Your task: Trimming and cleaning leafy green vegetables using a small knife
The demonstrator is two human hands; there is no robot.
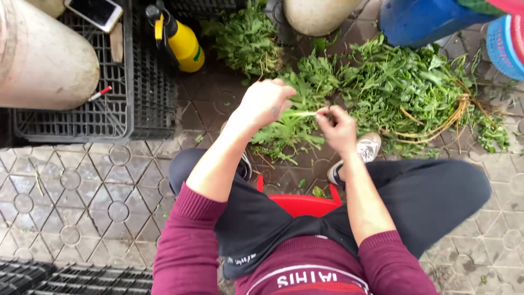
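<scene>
Patterned paving, leafy greens heaped ahead.
Left hand (266, 102) and right hand (337, 128) pinched shut on one green stalk (302, 114), held level, long axis left-right, above the greens pile (404, 90).

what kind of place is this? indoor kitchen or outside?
Likely outdoors, a street-side or market prep spot. Patterned paving tiles underfoot, leafy greens piled on the ground, black plastic crates and a yellow spray bottle. The left hand and right hand hold a green stem.
</scene>
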